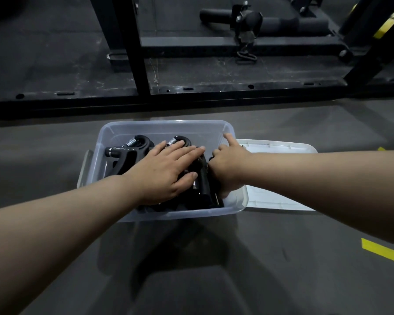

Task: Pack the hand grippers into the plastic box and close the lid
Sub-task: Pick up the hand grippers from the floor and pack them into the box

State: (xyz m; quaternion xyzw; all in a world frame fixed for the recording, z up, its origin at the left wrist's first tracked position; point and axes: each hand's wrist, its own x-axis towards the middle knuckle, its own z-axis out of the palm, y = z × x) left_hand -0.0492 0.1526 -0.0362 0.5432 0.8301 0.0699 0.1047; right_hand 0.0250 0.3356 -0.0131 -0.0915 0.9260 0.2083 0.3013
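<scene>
1. The plastic box (pixel 180 215) stands on the floor. The hand grippers (pixel 132 151) lie inside it, with two spring heads towards 11 o'clock.
2. Your left hand (pixel 166 171) lies flat on them with straight fingers and grips nothing.
3. Your right hand (pixel 230 164), at 3 o'clock in the box, curls around one black handle (pixel 203 180), with the index finger stretched out.
4. I judge the hand grippers hard and rather heavy. They will not bend, so nest them, and hold them by the handles, not the springs.
5. The lid (pixel 282 151) lies just beside the box at 3 o'clock. It is probably light and slightly flexible, so take it by two edges.
</scene>
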